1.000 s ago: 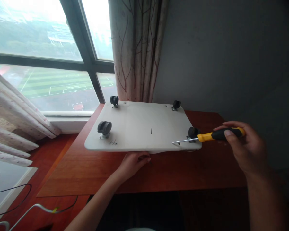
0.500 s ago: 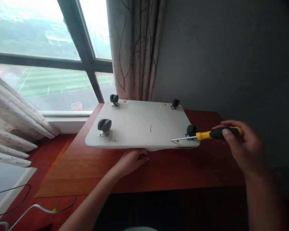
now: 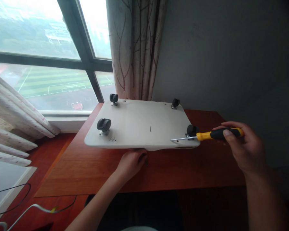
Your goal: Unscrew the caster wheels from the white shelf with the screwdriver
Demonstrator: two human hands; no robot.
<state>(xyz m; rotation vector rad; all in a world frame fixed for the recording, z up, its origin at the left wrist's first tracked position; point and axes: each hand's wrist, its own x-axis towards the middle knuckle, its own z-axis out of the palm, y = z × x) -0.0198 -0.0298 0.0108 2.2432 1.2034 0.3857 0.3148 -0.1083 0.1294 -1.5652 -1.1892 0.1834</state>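
Note:
A white board [image 3: 137, 120] with rounded corners lies underside up, black caster wheels [image 3: 104, 125] on metal plates near its corners. My right hand [image 3: 245, 144] is closed around the yellow-and-black handle of a screwdriver [image 3: 216, 134]. Its metal shaft points left across the board's near right corner, the tip close to a small hole [image 3: 177, 141]. At the middle of the board's front edge is my left hand [image 3: 132, 162], fingers curled. A small dark thing [image 3: 146, 162] shows at its fingertips, too small to name.
The board rests on a reddish-brown wooden table [image 3: 183, 173]. Behind stand a patterned curtain [image 3: 136, 48] and a grey wall [image 3: 219, 57]. A window [image 3: 57, 83] is at the left. Cables [image 3: 38, 207] hang at the lower left.
My left hand has shifted slightly left and down, and the small dark thing at its fingertips shows more. The right hand and screwdriver are almost unmoved.

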